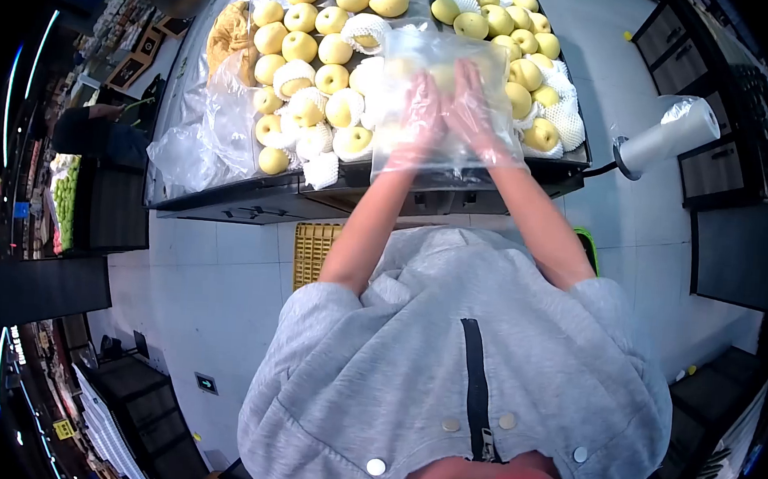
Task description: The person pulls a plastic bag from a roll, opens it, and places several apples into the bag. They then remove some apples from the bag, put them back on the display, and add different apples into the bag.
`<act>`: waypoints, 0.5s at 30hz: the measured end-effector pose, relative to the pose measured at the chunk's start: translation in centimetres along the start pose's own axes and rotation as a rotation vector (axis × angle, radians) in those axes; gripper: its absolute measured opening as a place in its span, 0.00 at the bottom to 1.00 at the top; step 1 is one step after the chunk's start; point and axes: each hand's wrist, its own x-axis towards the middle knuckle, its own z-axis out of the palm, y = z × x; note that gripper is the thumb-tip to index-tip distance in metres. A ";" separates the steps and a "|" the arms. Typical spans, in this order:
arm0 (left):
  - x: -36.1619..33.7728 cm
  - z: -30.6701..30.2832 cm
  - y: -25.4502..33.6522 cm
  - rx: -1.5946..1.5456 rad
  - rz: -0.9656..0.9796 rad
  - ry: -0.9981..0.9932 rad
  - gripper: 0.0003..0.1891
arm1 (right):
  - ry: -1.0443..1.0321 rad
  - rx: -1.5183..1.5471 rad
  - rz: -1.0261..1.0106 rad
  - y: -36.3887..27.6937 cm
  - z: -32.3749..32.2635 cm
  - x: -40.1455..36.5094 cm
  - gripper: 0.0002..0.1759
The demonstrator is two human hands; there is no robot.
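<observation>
Above the pears, clear bag veils left hand and right hand; grip unclear.

Place: a grocery shop's produce section is shown.
Display: loose yellow round pears are heaped on a dark metal stand.
Dispenser: a roll of clear plastic bags is mounted beside it.

Floored in pale grey tiles, glossy under the light. Fitted with dark drawer cabinets along the right side. Stocked with green produce on dark shelving at left. Lit by blue-white strip lights at far left. Yellow crate stowed beneath the dark bench.
</observation>
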 end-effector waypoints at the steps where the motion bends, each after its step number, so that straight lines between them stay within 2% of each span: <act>1: -3.1 1.5 -0.5 -0.055 0.039 0.034 0.30 | 0.027 0.093 -0.113 -1.4 -1.7 -3.0 0.39; 2: -5.8 0.5 0.7 -0.131 0.000 -0.060 0.32 | -0.037 0.125 -0.097 -2.9 -3.7 -5.9 0.39; 3: -8.6 -0.4 1.9 -0.132 0.018 -0.053 0.33 | -0.111 0.169 -0.072 -3.9 -5.8 -8.3 0.39; 4: -10.5 -0.9 3.2 -0.143 -0.077 -0.068 0.35 | -0.203 0.072 -0.074 -4.1 -6.8 -10.4 0.39; 7: -14.8 -4.5 6.1 -0.068 -0.159 -0.258 0.35 | -0.306 -0.073 -0.287 -3.4 -10.5 -15.4 0.37; 10: -17.5 -6.9 9.2 -0.089 -0.029 -0.325 0.37 | -0.685 0.103 -0.039 -4.6 -16.2 -16.4 0.34; 12: -18.6 -7.4 10.8 -0.160 0.009 -0.352 0.36 | -0.644 0.125 -0.029 -3.6 -17.3 -17.6 0.32; 15: -20.5 -5.2 12.0 -0.016 -0.070 -0.311 0.34 | -0.528 0.050 -0.066 -2.1 -18.5 -19.0 0.31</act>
